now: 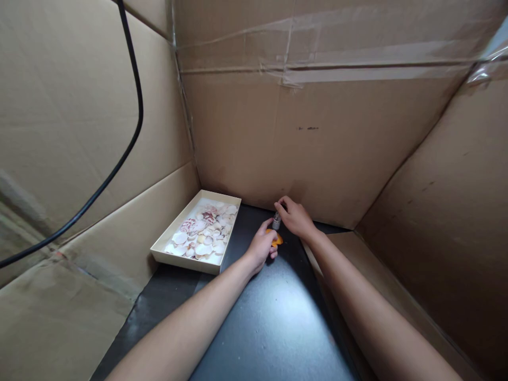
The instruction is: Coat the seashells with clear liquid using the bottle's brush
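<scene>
My left hand (262, 246) is closed around a small, flat orange piece (279, 241) whose kind I cannot make out. Its index finger reaches toward a small clear-and-whitish bottle (277, 221) standing on the dark table. From above, my right hand (292, 216) pinches at the bottle's top; the fingers partly hide that end. Left of both hands lies a shallow cream tray (186, 264) with many seashells (206, 227) in it, white, beige and a few reddish-purple.
Cardboard walls (254, 132) enclose the dark tabletop (262, 338) at the back and both sides. A black cable (137, 127) hangs in front of the left wall. At the right, a cardboard flap (365, 264) runs along the table's edge.
</scene>
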A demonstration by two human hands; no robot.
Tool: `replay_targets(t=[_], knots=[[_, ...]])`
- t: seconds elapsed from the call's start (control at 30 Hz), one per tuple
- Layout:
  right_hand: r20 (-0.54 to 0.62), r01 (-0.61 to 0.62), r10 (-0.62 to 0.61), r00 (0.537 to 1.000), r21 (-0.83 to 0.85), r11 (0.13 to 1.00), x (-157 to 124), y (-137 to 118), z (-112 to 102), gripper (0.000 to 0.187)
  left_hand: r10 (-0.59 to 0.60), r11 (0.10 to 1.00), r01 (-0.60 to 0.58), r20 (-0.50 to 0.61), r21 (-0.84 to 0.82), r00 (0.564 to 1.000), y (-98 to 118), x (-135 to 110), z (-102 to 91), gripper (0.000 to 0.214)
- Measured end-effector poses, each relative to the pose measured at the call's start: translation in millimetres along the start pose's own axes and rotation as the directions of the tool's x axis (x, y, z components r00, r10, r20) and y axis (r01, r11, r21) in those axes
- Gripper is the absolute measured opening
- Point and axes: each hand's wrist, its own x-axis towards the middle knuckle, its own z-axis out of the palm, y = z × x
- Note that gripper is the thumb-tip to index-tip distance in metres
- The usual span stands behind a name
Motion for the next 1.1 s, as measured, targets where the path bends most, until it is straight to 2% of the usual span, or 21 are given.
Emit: replay_targets(t=[0.23,0.5,0.67,0.97,1.1], knots=[[0.046,-0.014,0.015,0.999,-0.012,1.000,-0.6,0.9,-2.8,0.026,0.003,1.000,-0.003,-0.013,-0.007,1.000,0.0,-0.7,0.6,0.065],[0.083,0.005,-0.013,0.996,0.096,0.995,2.9,6.0,-2.9,0.025,-0.008,1.000,0.008,0.021,-0.026,1.000,1.8,-1.8,0.0,0.071],[0.173,0.020,-0.037,0.984,0.098,0.995,3.3,7.5,-0.9,0.025,-0.002,0.999,0.004,0.040,-0.042,0.999,1.4,-2.2,-0.5,0.070],[0.185,0.021,-0.039,0.982,0.099,0.995,2.8,6.1,-2.4,0.027,0.096,0.991,-0.100,-0.043,-0.093,0.994,-3.0,4.7,-3.4,0.045],[0.189,0.027,-0.045,0.981,0.097,0.995,1.8,6.7,-5.4,0.027,0.141,0.989,-0.145,-0.089,-0.032,0.986,-1.3,6.9,-7.6,0.029]])
